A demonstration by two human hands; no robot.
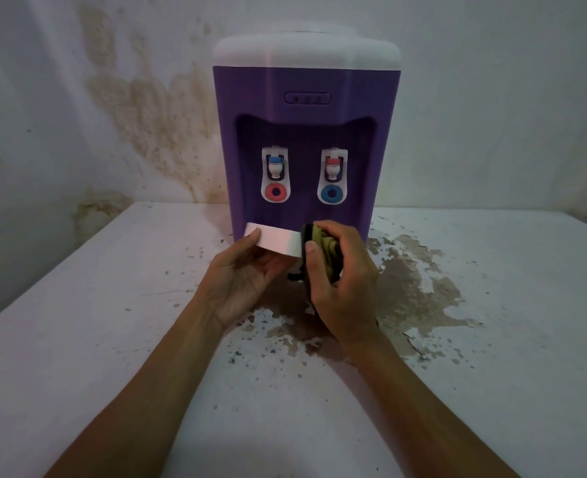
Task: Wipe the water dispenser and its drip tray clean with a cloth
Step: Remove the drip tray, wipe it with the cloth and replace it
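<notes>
1. Stained plaster makes up the wall [130, 108] behind everything, with a brown damp patch running down at about ten o'clock from the middle of the scene.
2. Below it a white table [78, 339] fills the lower half; its paint is flaking and blotched brown, worst at around four o'clock from the hands.
3. A purple water dispenser [304, 81] with a white top stands upright at twelve o'clock, at the back of the table, close to the wall.
4. Two taps sit in its recess: the left tap [275, 174] has a blue cap above a red ring, and the right tap [333, 174] has a red cap above a blue ring.
5. The white drip tray [278, 241] is at the foot of the dispenser, at its front; I cannot tell whether it is fully seated or partly drawn out.
6. The person's left hand [240, 281] comes in from seven o'clock, palm up, cupping the tray's left end from below, with the thumb laid on its front face.
7. The right hand [340, 277] reaches in from five o'clock, its fingers curled tight around a bunched cloth [326, 246].
8. That cloth is yellow-green with dark edging and is pressed against the right end of the tray, with a dark strip hanging down beneath the hand.
9. Both forearms are bare and cross the table's front part.
</notes>
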